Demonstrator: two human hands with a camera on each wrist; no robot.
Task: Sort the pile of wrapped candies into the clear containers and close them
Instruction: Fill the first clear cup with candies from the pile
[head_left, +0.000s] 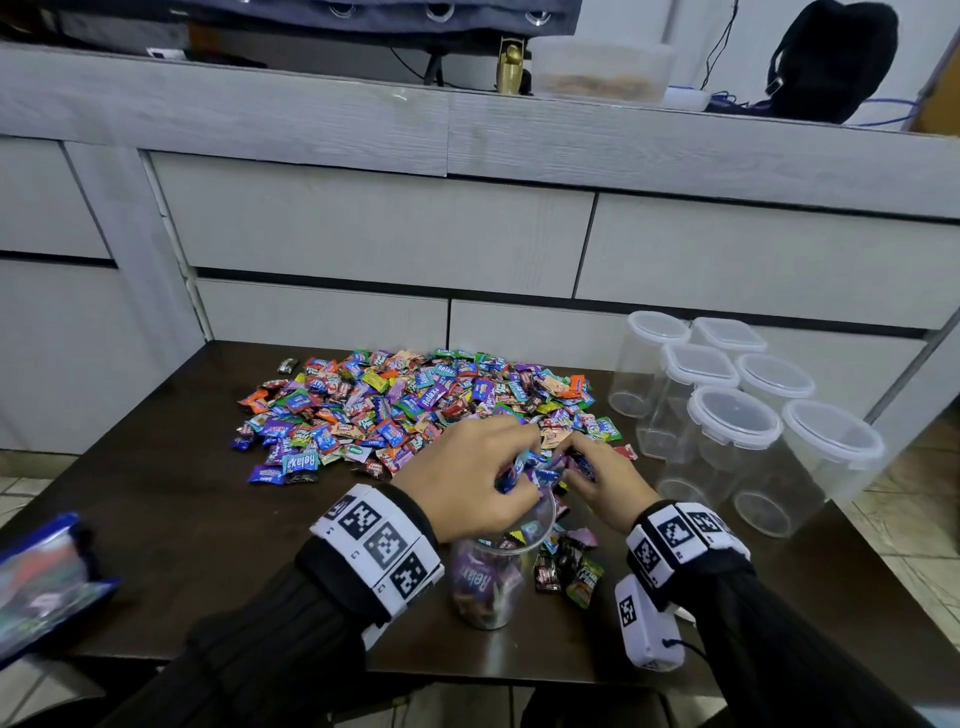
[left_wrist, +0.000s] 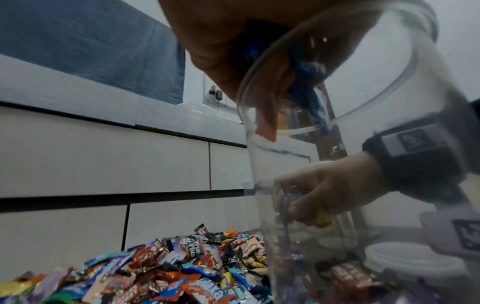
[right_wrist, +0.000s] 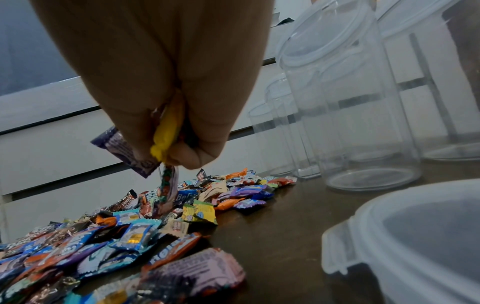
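A wide pile of wrapped candies (head_left: 415, 400) covers the middle of the dark table (head_left: 171, 545). In front of it stands an open clear container (head_left: 491, 577), partly filled with candies. My left hand (head_left: 483, 483) hovers over its mouth, fingers curled round several blue-wrapped candies (left_wrist: 309, 82). My right hand (head_left: 597, 475) is just right of the rim, gripping a bunch of candies, among them a yellow one (right_wrist: 166, 133) and a purple one (right_wrist: 124, 152). A few loose candies (head_left: 569, 566) lie beside the container's base.
Several lidded clear containers (head_left: 737, 415) stand empty at the right of the table. A loose lid (right_wrist: 415, 242) lies near my right wrist. Grey drawer fronts (head_left: 374, 228) rise behind the table. A blue bag (head_left: 47, 577) sits at the left edge.
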